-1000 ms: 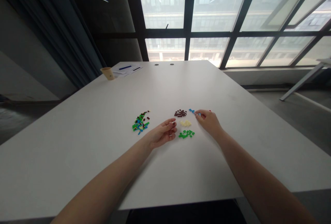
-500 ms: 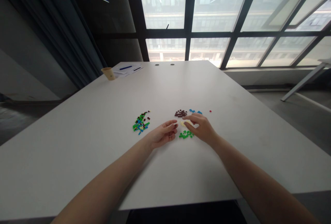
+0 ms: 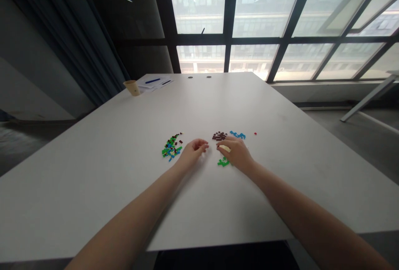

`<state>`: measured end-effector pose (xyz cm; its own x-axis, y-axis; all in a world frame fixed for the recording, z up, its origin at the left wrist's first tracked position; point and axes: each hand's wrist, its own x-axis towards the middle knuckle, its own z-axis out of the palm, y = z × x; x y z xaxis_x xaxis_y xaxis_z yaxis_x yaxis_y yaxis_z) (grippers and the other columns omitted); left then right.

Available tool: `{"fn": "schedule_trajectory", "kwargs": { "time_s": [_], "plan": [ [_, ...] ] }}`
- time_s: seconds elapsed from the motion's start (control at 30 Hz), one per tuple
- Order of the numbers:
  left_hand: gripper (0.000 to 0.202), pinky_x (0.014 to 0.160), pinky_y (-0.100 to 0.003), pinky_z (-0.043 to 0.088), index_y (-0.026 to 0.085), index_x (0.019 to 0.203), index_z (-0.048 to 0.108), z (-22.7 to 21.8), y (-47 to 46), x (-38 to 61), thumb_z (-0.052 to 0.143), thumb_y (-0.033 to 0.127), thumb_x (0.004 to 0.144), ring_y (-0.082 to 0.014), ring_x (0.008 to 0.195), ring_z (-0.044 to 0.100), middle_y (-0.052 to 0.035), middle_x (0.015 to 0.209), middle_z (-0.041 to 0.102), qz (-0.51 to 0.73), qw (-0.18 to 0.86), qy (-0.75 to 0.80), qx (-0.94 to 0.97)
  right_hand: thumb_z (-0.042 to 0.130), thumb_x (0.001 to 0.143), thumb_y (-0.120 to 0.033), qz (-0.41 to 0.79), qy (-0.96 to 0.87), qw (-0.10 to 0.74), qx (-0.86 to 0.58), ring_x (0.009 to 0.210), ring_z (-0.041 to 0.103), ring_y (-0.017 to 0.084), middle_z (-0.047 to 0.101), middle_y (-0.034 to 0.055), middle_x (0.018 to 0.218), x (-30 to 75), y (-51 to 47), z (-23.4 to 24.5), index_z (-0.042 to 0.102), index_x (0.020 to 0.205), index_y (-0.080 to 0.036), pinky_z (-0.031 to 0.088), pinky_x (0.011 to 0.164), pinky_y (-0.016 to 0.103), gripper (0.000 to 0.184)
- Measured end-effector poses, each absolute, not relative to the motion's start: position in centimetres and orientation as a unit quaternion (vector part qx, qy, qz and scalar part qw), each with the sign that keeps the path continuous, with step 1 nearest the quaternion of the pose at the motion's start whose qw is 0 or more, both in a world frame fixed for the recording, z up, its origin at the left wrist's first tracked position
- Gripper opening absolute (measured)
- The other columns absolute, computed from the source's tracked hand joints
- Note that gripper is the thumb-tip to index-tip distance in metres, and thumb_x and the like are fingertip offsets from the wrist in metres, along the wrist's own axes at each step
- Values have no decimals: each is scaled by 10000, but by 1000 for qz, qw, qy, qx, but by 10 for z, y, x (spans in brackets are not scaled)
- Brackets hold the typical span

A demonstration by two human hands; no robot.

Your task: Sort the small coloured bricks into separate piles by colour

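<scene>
My right hand (image 3: 237,153) reaches over the sorted pieces, with a small dark brown toy brick (image 3: 217,146) pinched at its fingertips. Under that hand lies a pile of pale yellow bricks (image 3: 225,148), partly covered. Just beyond the fingers is a pile of dark brown bricks (image 3: 219,136). Nearer to me are green bricks (image 3: 222,162), also partly hidden by the hand. My left hand (image 3: 197,148) hovers left of these piles, fingers loosely curled and a little apart, with nothing visible in them. A mixed heap of coloured bricks (image 3: 171,147) lies to its left.
Blue bricks (image 3: 237,134) lie behind my right hand, and a single red brick (image 3: 255,133) sits farther right. At the white table's (image 3: 212,108) far left stand a tan paper cup (image 3: 133,89) and papers (image 3: 151,84) with a blue pen (image 3: 152,81).
The small dark brick has passed from my left fingers to my right fingertips. My left hand has drawn back leftward, while my right hand has lowered toward the yellow pile.
</scene>
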<state>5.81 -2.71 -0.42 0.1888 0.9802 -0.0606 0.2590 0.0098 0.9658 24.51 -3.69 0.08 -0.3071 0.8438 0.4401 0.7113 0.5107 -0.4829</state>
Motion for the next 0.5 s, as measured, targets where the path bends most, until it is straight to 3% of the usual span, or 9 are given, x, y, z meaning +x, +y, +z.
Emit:
{"fn": "schedule_trajectory", "kwargs": {
  "time_s": [0.1,0.2,0.5],
  "plan": [
    [202,839,-367,372,179,890,624,-3,-16,37,492,268,766,-232,955,490,-90,987,582,309,167,607,713,583,752,-235,119,-799,292,-512,773,571,143,653,19,838,240,-17,-2,681,816,-224,381,733,258,118],
    [261,819,-428,361,196,968,619,-1,-10,19,460,277,776,-299,1038,420,-131,1065,531,208,0,682,702,558,765,-237,127,-801,238,-535,787,576,147,659,15,851,231,2,-2,686,813,-233,380,745,265,136],
    [254,771,-465,338,154,875,616,-1,-7,7,394,258,807,-316,971,450,-154,980,592,88,-24,704,704,537,777,-236,130,-758,145,-622,910,576,206,660,48,969,202,26,-2,679,882,-236,379,793,323,177]
  ]
}}
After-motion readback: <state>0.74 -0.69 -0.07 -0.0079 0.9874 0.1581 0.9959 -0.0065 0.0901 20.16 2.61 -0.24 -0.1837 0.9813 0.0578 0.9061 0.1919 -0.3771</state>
